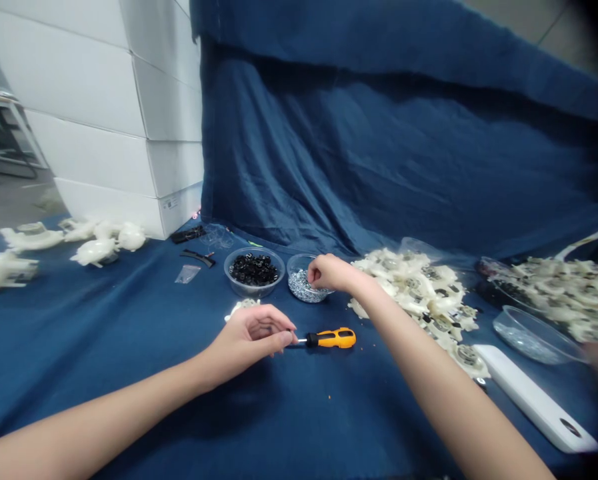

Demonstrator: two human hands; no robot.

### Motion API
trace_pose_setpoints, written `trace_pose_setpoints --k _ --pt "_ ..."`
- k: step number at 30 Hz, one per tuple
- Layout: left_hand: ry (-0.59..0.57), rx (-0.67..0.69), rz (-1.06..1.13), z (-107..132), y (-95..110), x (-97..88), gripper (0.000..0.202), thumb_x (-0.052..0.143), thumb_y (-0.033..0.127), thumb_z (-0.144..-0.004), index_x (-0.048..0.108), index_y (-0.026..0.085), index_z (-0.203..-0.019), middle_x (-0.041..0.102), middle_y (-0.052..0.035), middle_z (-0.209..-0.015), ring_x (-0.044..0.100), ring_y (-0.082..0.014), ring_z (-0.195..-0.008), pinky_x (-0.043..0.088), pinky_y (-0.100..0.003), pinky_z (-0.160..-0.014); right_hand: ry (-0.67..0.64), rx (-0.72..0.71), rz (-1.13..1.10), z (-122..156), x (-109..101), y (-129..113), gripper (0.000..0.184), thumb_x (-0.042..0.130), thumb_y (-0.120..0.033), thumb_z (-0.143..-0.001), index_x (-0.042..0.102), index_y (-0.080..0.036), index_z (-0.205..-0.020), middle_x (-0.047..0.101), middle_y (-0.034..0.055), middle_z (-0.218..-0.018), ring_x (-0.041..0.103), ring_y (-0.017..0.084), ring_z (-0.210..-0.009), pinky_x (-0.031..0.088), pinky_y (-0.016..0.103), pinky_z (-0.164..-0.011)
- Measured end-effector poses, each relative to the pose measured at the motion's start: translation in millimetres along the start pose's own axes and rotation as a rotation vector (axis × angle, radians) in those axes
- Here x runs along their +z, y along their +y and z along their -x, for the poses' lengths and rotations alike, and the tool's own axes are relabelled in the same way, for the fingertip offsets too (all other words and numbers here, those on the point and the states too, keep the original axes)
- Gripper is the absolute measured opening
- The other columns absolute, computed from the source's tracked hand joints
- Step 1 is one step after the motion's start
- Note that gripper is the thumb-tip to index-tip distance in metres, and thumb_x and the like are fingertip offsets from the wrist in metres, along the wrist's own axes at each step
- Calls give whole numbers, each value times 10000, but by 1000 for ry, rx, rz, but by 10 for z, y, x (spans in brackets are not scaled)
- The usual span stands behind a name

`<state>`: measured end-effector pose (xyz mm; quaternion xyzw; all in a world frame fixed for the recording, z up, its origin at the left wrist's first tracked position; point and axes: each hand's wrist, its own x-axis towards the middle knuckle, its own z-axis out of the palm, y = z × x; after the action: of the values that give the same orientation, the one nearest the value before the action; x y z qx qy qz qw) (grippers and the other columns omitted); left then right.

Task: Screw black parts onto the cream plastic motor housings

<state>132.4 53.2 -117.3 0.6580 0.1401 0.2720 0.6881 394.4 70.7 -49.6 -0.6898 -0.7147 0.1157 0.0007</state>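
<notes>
On the blue-covered tabletop (129, 327), the right hand (331, 272) is held over a clear bowl (299, 261) of silver screws (303, 288), its fingers (315, 275) drawn narrowly together at the heap; whether a screw is held cannot be told. The left hand (246, 339) is poised just beside a screwdriver (331, 339) with an orange handle, its fingers (279, 340) curled narrowly, with nothing visibly held. Parts this small are best pinched at the fingertips, with the bowl kept steady. A 2nd bowl (253, 297) of black rings (253, 270) is placed just left of it. A heap of white plastic housings (419, 293) lies to the right, and more housings (93, 243) are set at the far left. A glass dish (533, 337) and a white bar (533, 400) are seen further right, while white boxes (103, 133) are stacked behind.
</notes>
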Motion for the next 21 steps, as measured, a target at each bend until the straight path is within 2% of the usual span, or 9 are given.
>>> trace_pose_setpoints --k 3,5,8,11,15,18,21 --pt "-5 -23 -5 -10 10 -1 231 776 310 -854 695 133 -978 774 -73 -891 661 -103 -723 537 -204 -649 47 -52 -62 49 11 20 79 712 -196 -886 724 -142 -942 707 -2 -802 660 140 -729 547 308 -760" --pt "9 -30 -4 -21 21 -5 245 779 325 -850 693 131 -973 771 -77 -893 658 -108 -717 537 -214 -642 118 -77 -99 82 25 49 180 696 -106 -831 752 -156 -995 711 1 -782 649 148 -707 527 305 -760" --pt "39 -37 17 -36 41 -7 266 784 341 -842 685 127 -966 768 -81 -894 645 -105 -677 538 -226 -627 247 -116 -171 142 39 107 306 611 -45 -818 779 -177 -1037 730 50 -919 662 178 -839 497 316 -850" --pt "69 -61 38 -40 59 -2 269 780 344 -847 676 125 -964 768 -83 -889 631 -98 -650 533 -228 -622 344 -152 -288 214 56 142 285 557 -77 -870 786 -190 -996 708 77 -1045 652 193 -962 480 333 -917" --pt "98 -91 106 -23 101 5 263 777 337 -856 679 125 -979 765 -88 -913 623 -94 -656 526 -221 -630 444 -162 -529 333 129 74 208 544 -192 -935 739 -179 -1008 718 73 -1041 665 179 -922 528 331 -848" --pt "139 -128 275 -16 150 7 225 768 302 -872 702 147 -1020 757 -65 -946 625 -77 -694 524 -194 -663 478 -168 -734 461 221 -93 188 587 -283 -940 713 -166 -1017 744 73 -983 704 174 -878 571 309 -791" --pt "159 -149 378 -29 175 4 208 784 258 -861 734 159 -1037 760 -52 -949 647 -69 -730 535 -174 -711 465 -181 -898 605 331 -325 235 711 -361 -875 732 -163 -1000 766 71 -898 735 177 -786 603 310 -745"
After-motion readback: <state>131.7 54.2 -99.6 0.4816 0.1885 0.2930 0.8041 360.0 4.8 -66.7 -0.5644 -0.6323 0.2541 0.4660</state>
